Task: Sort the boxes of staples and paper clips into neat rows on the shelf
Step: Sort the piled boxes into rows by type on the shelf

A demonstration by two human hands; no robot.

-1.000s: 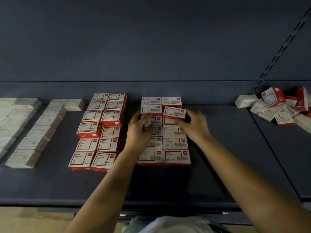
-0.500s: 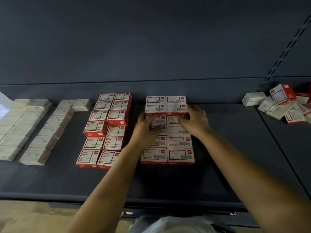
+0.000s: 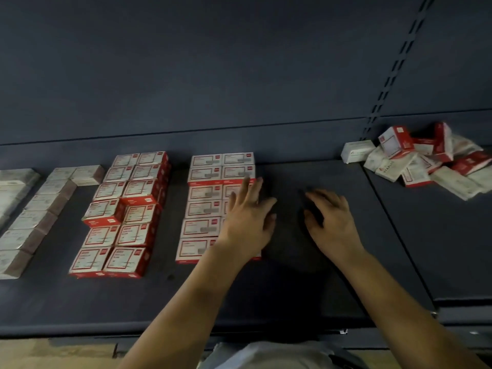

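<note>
Fingers (image 3: 253, 190) on both hands are hanging loose, holding nothing; next they are needing a box from the pile (image 3: 415, 161).

box rows (image 3: 213, 198) left of loose pile (image 3: 426, 161)

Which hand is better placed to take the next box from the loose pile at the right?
The right hand. It is open over the bare shelf, nearer the loose pile. The left hand lies over the sorted red-and-white boxes, farther away.
</note>
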